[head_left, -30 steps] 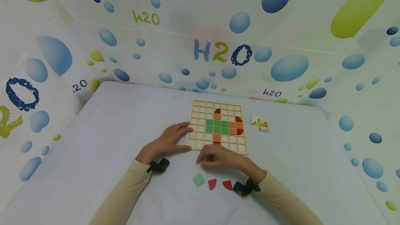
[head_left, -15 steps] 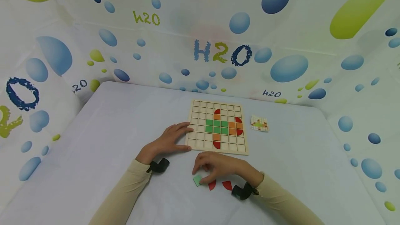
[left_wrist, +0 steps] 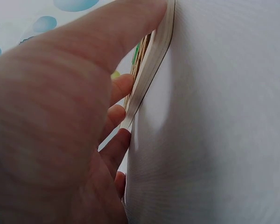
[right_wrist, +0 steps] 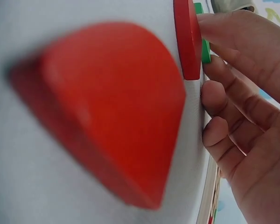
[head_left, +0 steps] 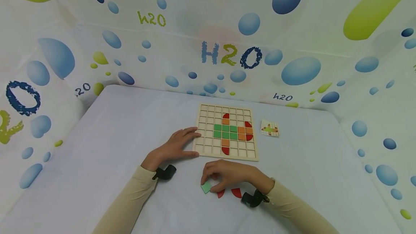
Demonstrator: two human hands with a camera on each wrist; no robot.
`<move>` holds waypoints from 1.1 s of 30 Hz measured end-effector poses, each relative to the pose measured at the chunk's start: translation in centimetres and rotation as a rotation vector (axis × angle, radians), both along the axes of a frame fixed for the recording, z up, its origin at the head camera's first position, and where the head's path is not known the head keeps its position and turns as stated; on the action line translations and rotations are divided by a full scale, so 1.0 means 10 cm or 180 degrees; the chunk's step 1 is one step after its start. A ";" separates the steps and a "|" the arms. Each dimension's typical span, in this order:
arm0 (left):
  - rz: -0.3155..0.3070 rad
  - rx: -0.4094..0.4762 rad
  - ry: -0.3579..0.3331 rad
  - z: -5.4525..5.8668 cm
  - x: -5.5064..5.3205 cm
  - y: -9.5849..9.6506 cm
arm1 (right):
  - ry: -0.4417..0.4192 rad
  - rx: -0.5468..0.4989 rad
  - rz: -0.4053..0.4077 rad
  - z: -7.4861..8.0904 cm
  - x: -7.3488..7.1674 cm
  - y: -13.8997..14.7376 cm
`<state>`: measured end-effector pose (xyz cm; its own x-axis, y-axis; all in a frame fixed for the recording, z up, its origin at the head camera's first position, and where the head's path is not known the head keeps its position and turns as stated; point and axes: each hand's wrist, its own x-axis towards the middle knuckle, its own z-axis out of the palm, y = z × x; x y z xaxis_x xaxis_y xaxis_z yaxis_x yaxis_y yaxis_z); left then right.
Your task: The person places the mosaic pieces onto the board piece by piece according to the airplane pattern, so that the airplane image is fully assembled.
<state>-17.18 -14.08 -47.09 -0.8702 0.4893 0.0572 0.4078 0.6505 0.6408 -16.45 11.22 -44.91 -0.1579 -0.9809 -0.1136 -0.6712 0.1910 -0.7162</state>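
Note:
My right hand (head_left: 229, 173) pinches a light green square tile (head_left: 206, 187) between thumb and index finger on the table in front of the board. In the right wrist view the tile (right_wrist: 206, 51) is mostly hidden behind a red quarter-circle piece (right_wrist: 187, 42). A second red quarter-circle (right_wrist: 121, 102) lies close to the camera. My left hand (head_left: 172, 146) rests at the left edge of the wooden grid board (head_left: 227, 158), fingers spread and thumb at its near corner. Green (head_left: 225, 128) and orange squares (head_left: 241, 136) with red quarter-circles fill part of the grid.
A small printed card (head_left: 269, 128) with a coloured grid pattern lies right of the board. White cloth (head_left: 143, 118) covers the table. A patterned curtain (head_left: 182, 39) hangs behind it and at the sides.
My right hand has drawn back from the board's near edge toward the loose pieces, and its fingers have closed on the green tile. The left hand stays at the board.

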 end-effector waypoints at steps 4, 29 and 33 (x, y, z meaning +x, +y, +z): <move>0.0018 -0.0001 -0.0034 0.00 0.00 0.00 | 0.0005 -0.0051 0.0000 0.00 -0.02 0.00; 0.0028 -0.0019 -0.0034 -0.01 -0.01 0.00 | 0.0290 -0.0618 -0.0453 -0.01 -0.23 0.07; 0.0039 -0.0022 -0.0034 -0.01 -0.01 0.00 | 0.0403 -0.0673 -0.0533 0.00 -0.29 0.06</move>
